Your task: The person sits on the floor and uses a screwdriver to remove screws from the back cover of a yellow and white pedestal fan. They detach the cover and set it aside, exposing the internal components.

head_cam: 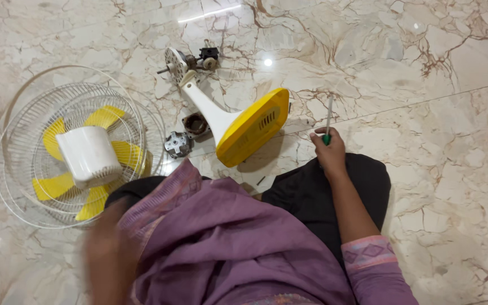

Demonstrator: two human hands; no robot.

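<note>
Fan parts are spread all over the marble floor (pixel 425 169) here: a white wire grille (pixel 15 164) on the left with the yellow fan blades (pixel 105 117) and a white motor cover (pixel 88 155) sitting in it, then a yellow base (pixel 252 127) lying tipped over with its white neck (pixel 207 107) running up to a round perforated plate and shaft (pixel 174 63), plus two small motor pieces (pixel 186 135) just beside the neck. The right hand (pixel 330 151) is closed around a green-handled screwdriver (pixel 328 121), handle tucked in the fingers, shaft poking up and away just right of the base. The left hand (pixel 108 257) is a blur low down near the grille, so I can't tell if it's open or closed.
</note>
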